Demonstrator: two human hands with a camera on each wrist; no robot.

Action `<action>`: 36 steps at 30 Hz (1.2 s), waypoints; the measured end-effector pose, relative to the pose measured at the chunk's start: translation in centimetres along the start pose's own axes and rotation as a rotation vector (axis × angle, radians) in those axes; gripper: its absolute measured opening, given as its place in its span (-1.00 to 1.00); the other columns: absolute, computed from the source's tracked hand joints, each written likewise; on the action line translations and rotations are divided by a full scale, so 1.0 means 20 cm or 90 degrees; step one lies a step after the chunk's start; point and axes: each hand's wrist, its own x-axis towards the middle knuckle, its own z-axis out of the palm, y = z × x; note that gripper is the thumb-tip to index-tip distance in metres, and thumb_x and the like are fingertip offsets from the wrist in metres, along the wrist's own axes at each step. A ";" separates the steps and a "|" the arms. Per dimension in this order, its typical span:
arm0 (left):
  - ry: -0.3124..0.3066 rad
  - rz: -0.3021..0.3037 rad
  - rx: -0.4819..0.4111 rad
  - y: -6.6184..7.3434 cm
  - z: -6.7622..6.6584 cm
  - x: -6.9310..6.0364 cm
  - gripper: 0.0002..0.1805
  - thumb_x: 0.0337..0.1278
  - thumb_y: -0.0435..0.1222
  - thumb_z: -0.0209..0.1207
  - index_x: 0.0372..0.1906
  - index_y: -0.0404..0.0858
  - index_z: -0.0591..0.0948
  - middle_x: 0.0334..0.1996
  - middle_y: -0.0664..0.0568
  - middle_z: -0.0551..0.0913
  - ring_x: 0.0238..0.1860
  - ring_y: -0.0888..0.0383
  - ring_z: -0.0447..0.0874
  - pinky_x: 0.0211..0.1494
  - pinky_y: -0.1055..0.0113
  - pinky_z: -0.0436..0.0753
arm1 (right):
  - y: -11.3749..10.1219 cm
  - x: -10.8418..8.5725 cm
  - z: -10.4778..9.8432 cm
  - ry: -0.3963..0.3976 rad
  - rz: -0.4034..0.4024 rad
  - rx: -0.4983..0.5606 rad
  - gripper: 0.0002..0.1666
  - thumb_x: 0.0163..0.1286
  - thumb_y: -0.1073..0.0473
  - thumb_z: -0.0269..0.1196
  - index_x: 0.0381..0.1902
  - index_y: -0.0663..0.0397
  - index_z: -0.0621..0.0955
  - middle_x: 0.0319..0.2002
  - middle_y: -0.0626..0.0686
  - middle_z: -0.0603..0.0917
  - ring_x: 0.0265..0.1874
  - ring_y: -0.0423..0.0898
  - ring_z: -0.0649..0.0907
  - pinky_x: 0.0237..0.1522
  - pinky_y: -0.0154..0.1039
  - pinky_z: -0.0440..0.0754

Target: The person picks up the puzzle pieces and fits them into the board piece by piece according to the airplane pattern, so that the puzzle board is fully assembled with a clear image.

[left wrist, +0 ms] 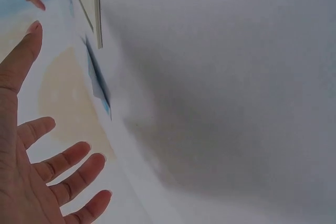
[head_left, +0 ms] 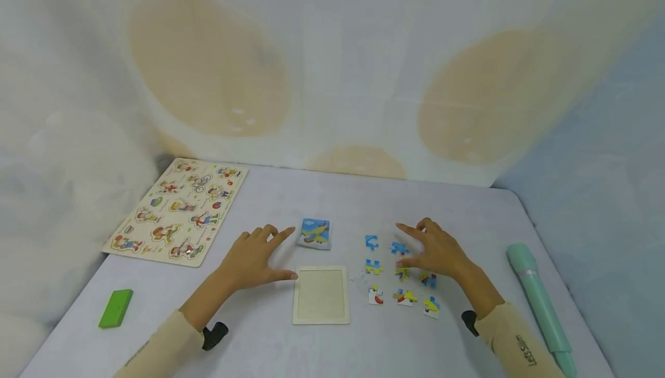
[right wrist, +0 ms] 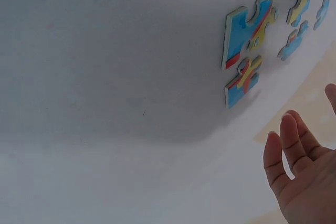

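A pale square puzzle tray (head_left: 321, 296) lies in the middle of the table, bare inside its rim. My left hand (head_left: 251, 261) hovers at its left, thumb and index finger spread, holding nothing. Behind the tray is a small picture card (head_left: 314, 234) showing a yellow plane on blue. Several loose jigsaw pieces (head_left: 373, 266) in blue, yellow, red and white lie in rough rows to the right. Over their right side hangs my right hand (head_left: 436, 251), thumb and index apart, partly covering some. In the right wrist view its fingers are extended, apart from the nearest jigsaw piece (right wrist: 243, 82).
At the back left lies a wooden board (head_left: 179, 210) with printed figures. A green block (head_left: 115, 309) sits near the left edge. Along the right edge lies a mint-green stick-shaped object (head_left: 540, 303) with a thicker head. Spotted cloth (head_left: 358, 78) hangs behind the table.
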 end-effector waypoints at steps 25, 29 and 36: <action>-0.073 0.044 -0.041 0.06 0.14 -0.12 0.05 -0.26 0.56 0.11 0.44 0.19 0.38 -0.23 0.16 0.38 -0.41 0.31 0.29 -0.29 0.37 0.29 | -0.02 -0.02 0.03 -0.031 0.061 0.060 -0.06 0.07 -0.34 0.44 0.38 -0.17 0.49 -0.06 0.14 0.46 -0.21 -0.02 0.47 -0.32 -0.23 0.43; -0.077 0.052 -0.034 0.07 0.15 -0.13 0.06 -0.30 0.58 0.12 0.44 0.24 0.36 -0.22 0.15 0.36 -0.42 0.30 0.28 -0.30 0.37 0.29 | -0.03 -0.02 0.04 -0.036 0.064 0.068 -0.06 0.07 -0.33 0.45 0.38 -0.18 0.49 -0.04 0.14 0.45 -0.20 -0.01 0.47 -0.32 -0.23 0.42; -0.074 0.050 -0.023 0.07 0.18 -0.16 0.09 -0.35 0.60 0.12 0.43 0.23 0.38 -0.23 0.15 0.34 -0.46 0.30 0.25 -0.30 0.36 0.27 | -0.03 -0.01 0.06 -0.040 0.059 0.075 -0.06 0.08 -0.33 0.44 0.39 -0.19 0.48 -0.02 0.14 0.45 -0.19 -0.01 0.47 -0.34 -0.24 0.43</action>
